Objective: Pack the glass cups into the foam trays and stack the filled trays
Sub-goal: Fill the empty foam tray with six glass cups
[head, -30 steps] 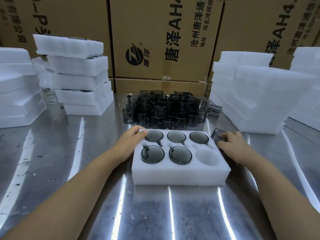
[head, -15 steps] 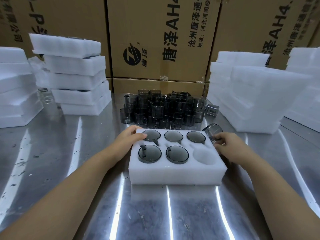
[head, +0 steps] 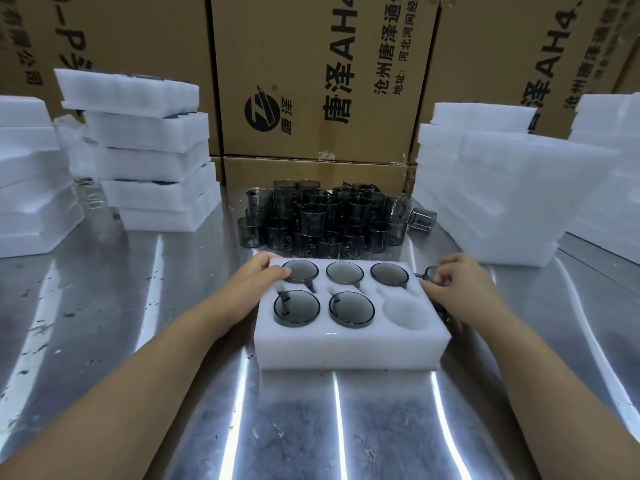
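a white foam tray with six round wells (head: 349, 348) lies flat on the shiny metal counter (head: 294, 427). five wells each hold a smoky grey glass cup (head: 351, 309), handles tucked into side slots; the sixth well (head: 405, 311), front right, is empty. the left hand (head: 256, 282) rests on the tray's far left corner, fingers relaxed over the foam, one fingertip touching the rim of the far left cup. the right hand (head: 457, 282) is just beside the tray's right edge, fingers curled round one more grey cup (head: 428, 271), mostly hidden by them. behind the tray a tight cluster of loose grey glass cups (head: 322, 220) stands on the counter, with one cup tipped on its side (head: 420, 219) at the cluster's right end. at the left rear is a stack of foam trays (head: 156, 161), dark rims showing between some layers; more white foam blocks (head: 27, 174) sit far left and a bigger pile of white foam (head: 512, 202) to the right. brown cardboard boxes with black lettering (head: 311, 81) stand along the back.
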